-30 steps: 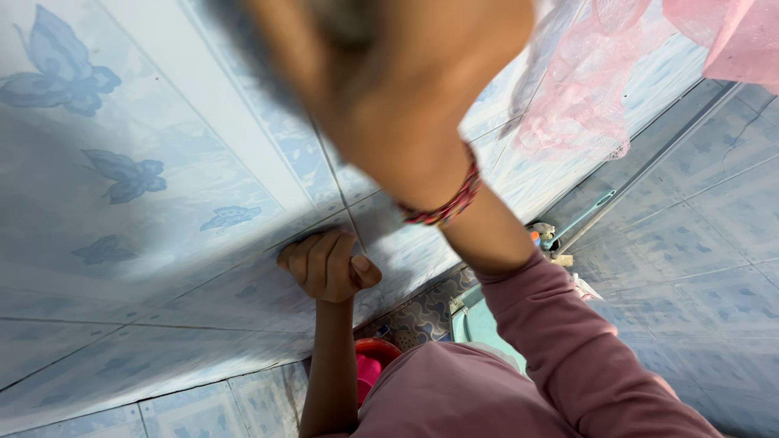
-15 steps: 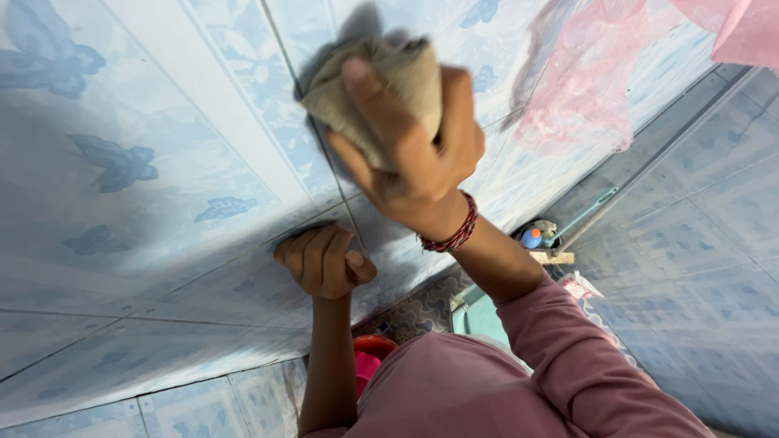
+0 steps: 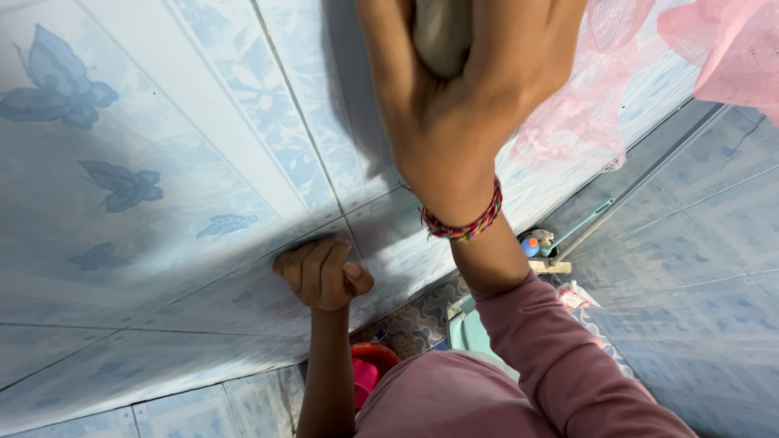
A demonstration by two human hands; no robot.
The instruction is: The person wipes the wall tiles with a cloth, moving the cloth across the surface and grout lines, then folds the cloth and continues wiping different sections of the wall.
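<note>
Against the tiled wall (image 3: 162, 162), the right hand (image 3: 462, 105) grips a tan cloth (image 3: 442, 32) tightly, above the left hand (image 3: 324, 272) fisted on the wall; wet tile could let that bracing fist slip.

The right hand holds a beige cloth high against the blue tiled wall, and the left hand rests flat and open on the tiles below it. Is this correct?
Not quite. In the head view the left hand is not flat and open: it is curled into a fist, knuckles against the tiled wall. The rest is right: the right hand grips a beige cloth higher up on the blue tiles.
</note>
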